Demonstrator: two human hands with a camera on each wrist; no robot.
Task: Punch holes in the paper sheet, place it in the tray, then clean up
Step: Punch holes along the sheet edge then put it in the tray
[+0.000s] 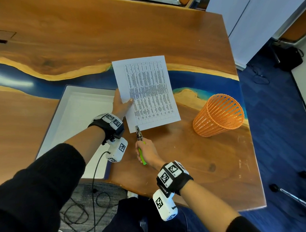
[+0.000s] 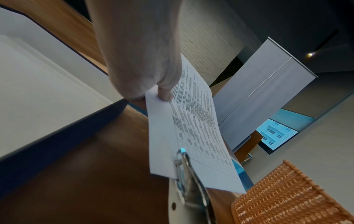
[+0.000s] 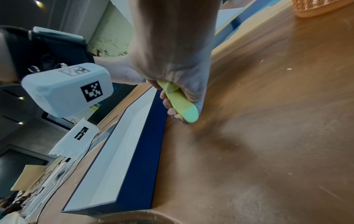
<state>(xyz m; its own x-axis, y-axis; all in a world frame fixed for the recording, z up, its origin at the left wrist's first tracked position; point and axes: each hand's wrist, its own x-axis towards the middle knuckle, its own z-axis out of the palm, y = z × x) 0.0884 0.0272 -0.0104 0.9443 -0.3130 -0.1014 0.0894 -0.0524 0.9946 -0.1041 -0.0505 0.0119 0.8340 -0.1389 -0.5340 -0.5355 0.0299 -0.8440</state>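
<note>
Head view is showing the left hand (image 1: 120, 104) pinching the paper sheet (image 1: 146, 91) above the table (image 1: 199, 161), beside the white tray (image 1: 62, 112); the right hand (image 1: 147, 153) is gripping the hole punch (image 1: 139, 134) at the sheet's near edge. Left wrist view is revealing the punch's metal head biting the corner. Right wrist view is showing fingers (image 3: 166, 104) wrapping green handles; the orange basket (image 1: 218, 114) is standing apart.

Printed table on the paper sheet (image 1: 146, 91), its text too small to read

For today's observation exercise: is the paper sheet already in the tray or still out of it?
Out. The left hand holds the paper sheet above the table, beside the white tray.
</note>
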